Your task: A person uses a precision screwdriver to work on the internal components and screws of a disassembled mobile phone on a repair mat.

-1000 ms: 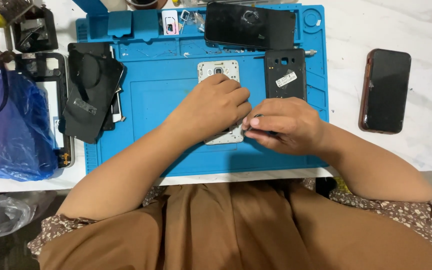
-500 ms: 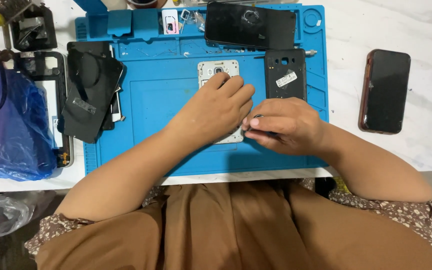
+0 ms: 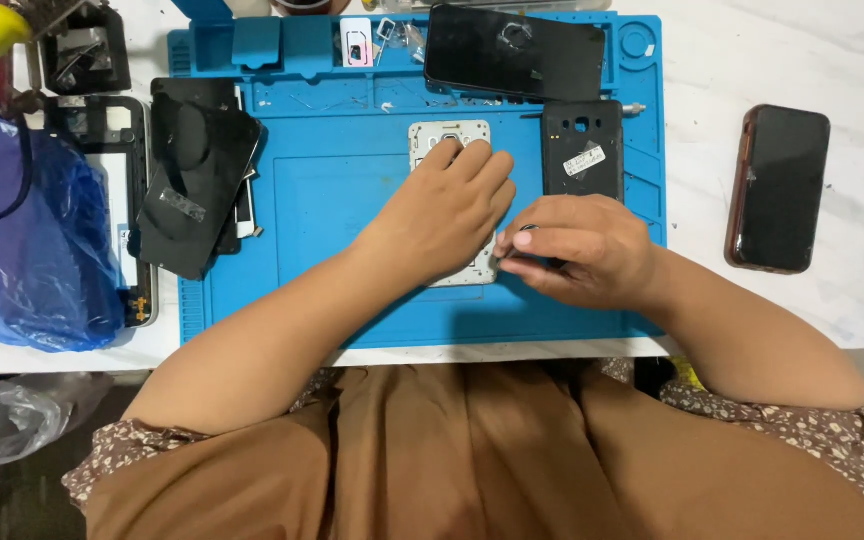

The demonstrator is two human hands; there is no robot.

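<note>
My left hand (image 3: 442, 215) had slid slightly up the phone frame (image 3: 449, 140), pressing it flat on the blue mat (image 3: 332, 200), while my right hand (image 3: 577, 245) (fingers curled, pinching something I couldn't make out) kept working its right edge, so progress looked slow.

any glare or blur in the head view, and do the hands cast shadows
Head view: even, soft light; faint glare on the dark phone at right and the black screen panel up top. The left hand and right hand throw only a soft shadow on the blue mat. Focus is sharp, with no motion blur.
</note>
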